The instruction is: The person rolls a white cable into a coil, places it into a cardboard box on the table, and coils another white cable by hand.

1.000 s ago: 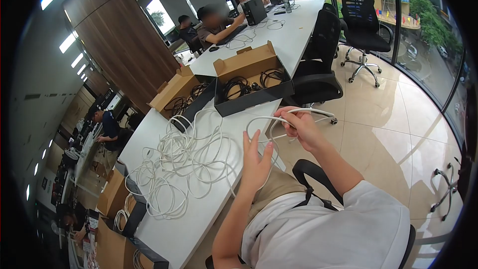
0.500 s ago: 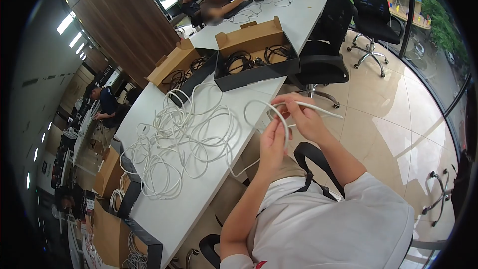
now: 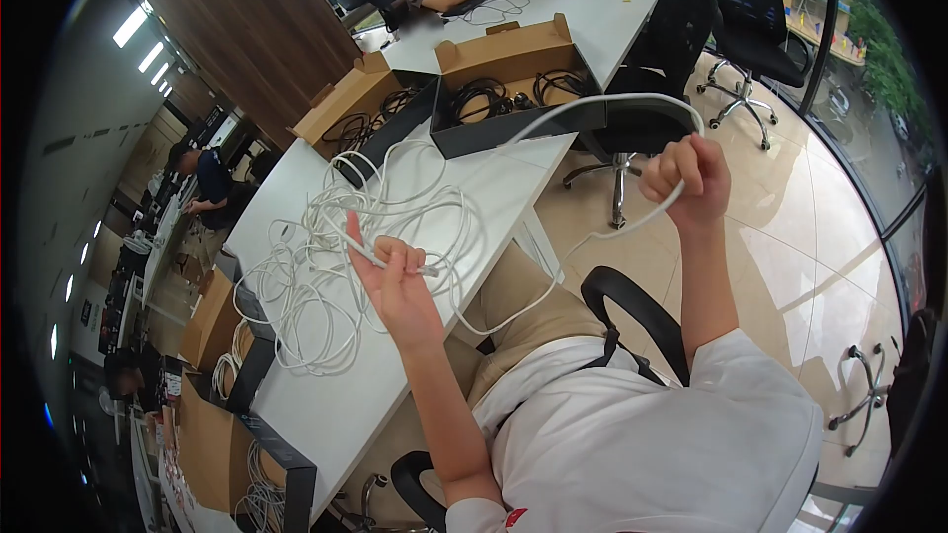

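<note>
My left hand [image 3: 400, 288] is closed on the end of a white network cable, with its clear plug [image 3: 427, 272] sticking out past the fingers. Off to the right and higher, my right hand [image 3: 691, 178] pinches the same white cable [image 3: 632, 96]. From there, one stretch arches back towards the table and another hangs in a slack curve across my lap. Below and left of my left hand lies a tangled heap of white cables [image 3: 296, 281] on the white table [image 3: 346, 434].
Open boxes with black cables [image 3: 518, 99] [image 3: 380, 123] stand at the far side. More boxes at the left hold white cables [image 3: 262, 489]. A black office chair [image 3: 652, 89] stands right of the table. People work at the far table and further left.
My hands have parted from close together: the left moved left over the heap, the right moved up and right. The small loop between them has opened into a wide arc.
</note>
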Demonstrator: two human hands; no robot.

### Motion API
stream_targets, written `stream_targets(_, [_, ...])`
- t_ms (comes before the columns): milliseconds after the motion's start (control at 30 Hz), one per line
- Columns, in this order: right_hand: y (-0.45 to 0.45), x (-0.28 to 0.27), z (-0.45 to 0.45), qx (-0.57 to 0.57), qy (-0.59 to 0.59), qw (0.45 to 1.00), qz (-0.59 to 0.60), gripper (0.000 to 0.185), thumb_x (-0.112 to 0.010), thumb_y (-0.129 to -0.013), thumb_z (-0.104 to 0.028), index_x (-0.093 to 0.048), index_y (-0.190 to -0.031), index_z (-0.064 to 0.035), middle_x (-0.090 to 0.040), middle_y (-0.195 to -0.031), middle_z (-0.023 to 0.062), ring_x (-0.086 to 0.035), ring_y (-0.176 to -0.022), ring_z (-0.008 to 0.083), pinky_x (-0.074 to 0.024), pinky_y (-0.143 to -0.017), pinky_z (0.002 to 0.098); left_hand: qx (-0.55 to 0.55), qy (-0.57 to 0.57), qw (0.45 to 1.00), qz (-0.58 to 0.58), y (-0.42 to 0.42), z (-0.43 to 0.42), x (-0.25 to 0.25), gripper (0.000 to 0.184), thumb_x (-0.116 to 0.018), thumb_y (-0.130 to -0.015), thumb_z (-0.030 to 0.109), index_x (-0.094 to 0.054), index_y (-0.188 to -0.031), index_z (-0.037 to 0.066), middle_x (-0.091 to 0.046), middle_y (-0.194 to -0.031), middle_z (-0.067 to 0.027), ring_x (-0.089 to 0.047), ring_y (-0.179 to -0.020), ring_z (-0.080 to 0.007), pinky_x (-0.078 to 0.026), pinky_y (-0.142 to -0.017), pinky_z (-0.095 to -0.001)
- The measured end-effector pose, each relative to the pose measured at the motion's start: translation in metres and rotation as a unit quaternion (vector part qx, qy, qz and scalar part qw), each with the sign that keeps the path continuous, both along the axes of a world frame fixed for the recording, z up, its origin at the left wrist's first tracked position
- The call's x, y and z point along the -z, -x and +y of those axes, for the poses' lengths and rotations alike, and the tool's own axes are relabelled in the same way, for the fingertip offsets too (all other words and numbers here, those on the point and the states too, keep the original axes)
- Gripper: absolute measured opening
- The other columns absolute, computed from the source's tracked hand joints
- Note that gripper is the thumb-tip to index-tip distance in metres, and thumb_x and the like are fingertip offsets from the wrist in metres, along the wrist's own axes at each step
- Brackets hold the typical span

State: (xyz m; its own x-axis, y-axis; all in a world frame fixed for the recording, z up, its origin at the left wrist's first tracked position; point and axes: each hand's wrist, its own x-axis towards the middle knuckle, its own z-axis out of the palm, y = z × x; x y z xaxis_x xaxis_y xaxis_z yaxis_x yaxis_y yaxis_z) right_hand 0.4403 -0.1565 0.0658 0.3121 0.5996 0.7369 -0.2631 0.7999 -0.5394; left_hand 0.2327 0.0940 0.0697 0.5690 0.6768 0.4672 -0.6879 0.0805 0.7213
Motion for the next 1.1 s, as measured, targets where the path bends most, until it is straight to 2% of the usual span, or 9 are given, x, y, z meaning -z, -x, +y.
stream_targets(100, [0.018,-0.008,-0.007,0.150,0.177,0.948,-0.220,0.048,-0.039,-0.096,-0.032,-0.052,-0.059,-0.0049,-0.043,-0.048,0.0022,-0.040,-0.052,0.0156,-0.0298,-0.047,0.0302,-0.029,-0.011,0.999,0.008,0.010,0.009,-0.007,0.056,-0.043,-0.097,0.011,-0.020,-0.148,0.014,-0.038,-0.075,0.0000,-0.034,-0.063,-0.0074,-0.032,-0.057,-0.0221])
stream_targets(167, [0.055,-0.033,0.001,0.272,0.345,0.831,-0.341,0.030,-0.047,-0.090,-0.022,-0.057,-0.072,0.0002,-0.056,-0.060,0.0093,-0.055,-0.059,0.0251,-0.0401,-0.053,0.0340,-0.041,-0.030,0.999,0.002,0.014,0.009,-0.009,0.054,-0.043,-0.099,0.016,-0.020,-0.148,0.014,-0.039,-0.075,-0.0002,-0.034,-0.059,-0.0063,-0.031,-0.052,-0.0204])
stream_targets(200, [0.059,-0.031,0.007,0.333,0.368,0.788,-0.365,0.024,-0.047,-0.088,-0.018,-0.057,-0.076,0.0007,-0.057,-0.064,0.0112,-0.056,-0.062,0.0277,-0.0419,-0.056,0.0351,-0.102,-0.019,0.994,-0.015,0.010,0.007,-0.009,0.042,-0.041,-0.101,0.021,-0.033,-0.141,0.009,-0.037,-0.067,0.0018,-0.030,-0.051,-0.0048,-0.029,-0.046,-0.0192])
stream_targets(267, [0.054,-0.016,0.020,0.449,0.403,0.690,-0.400,0.014,-0.048,-0.084,-0.010,-0.056,-0.084,0.0015,-0.059,-0.071,0.0151,-0.059,-0.067,0.0330,-0.0455,-0.061,0.0374,-0.154,-0.066,0.986,0.020,0.012,0.012,-0.001,0.029,-0.041,-0.102,0.023,-0.043,-0.125,0.006,-0.032,-0.061,0.0040,-0.027,-0.048,-0.0039,-0.027,-0.046,-0.0185])
stream_targets(367, [0.041,-0.013,0.026,0.635,0.401,0.613,-0.244,0.013,-0.048,-0.080,-0.006,-0.054,-0.090,0.0011,-0.058,-0.073,0.0185,-0.058,-0.068,0.0369,-0.0456,-0.062,0.0387,-0.215,-0.056,0.971,0.084,0.023,0.009,-0.002,0.025,-0.042,-0.101,0.029,-0.049,-0.099,0.005,-0.027,-0.054,0.0062,-0.023,-0.045,-0.0032,-0.023,-0.045,-0.0192])
stream_targets(500, [0.053,-0.026,0.015,0.548,0.325,0.767,-0.071,0.025,-0.052,-0.084,-0.007,-0.049,-0.107,0.0028,-0.059,-0.071,0.0134,-0.060,-0.063,0.0245,-0.0453,-0.061,0.0336,-0.161,-0.005,0.986,0.047,0.032,0.006,-0.012,0.031,-0.043,-0.101,0.033,-0.047,-0.086,0.006,-0.026,-0.054,0.0063,-0.020,-0.046,-0.0031,-0.017,-0.043,-0.0206])
stream_targets(533, [0.053,-0.026,0.012,0.541,0.315,0.775,-0.086,0.038,-0.055,-0.085,-0.008,-0.044,-0.119,0.0046,-0.060,-0.072,0.0115,-0.058,-0.061,0.0191,-0.0445,-0.058,0.0309,-0.158,0.019,0.987,0.031,0.031,0.004,-0.016,0.030,-0.040,-0.101,0.033,-0.047,-0.089,0.007,-0.027,-0.055,0.0058,-0.021,-0.048,-0.0039,-0.018,-0.046,-0.0210])
stream_targets(733, [0.052,-0.019,0.004,0.648,0.303,0.686,-0.132,0.044,-0.059,-0.084,-0.009,-0.048,-0.125,0.0047,-0.061,-0.066,0.0111,-0.055,-0.053,0.0198,-0.0433,-0.053,0.0307,-0.159,0.007,0.986,-0.057,0.030,-0.006,-0.015,0.027,-0.036,-0.097,0.029,-0.048,-0.097,0.005,-0.031,-0.062,0.0024,-0.027,-0.059,-0.0067,-0.024,-0.057,-0.0228])
stream_targets(1100, [0.073,-0.026,-0.047,0.398,0.236,0.885,-0.044,0.021,-0.057,-0.090,-0.016,-0.059,-0.106,-0.0013,-0.058,-0.069,0.0004,-0.050,-0.058,0.0037,-0.0383,-0.052,0.0193,-0.364,-0.114,0.924,-0.003,0.031,-0.017,-0.020,0.024,-0.036,-0.096,0.021,-0.050,-0.105,0.002,-0.032,-0.066,0.0025,-0.027,-0.063,-0.0074,-0.025,-0.062,-0.0235])
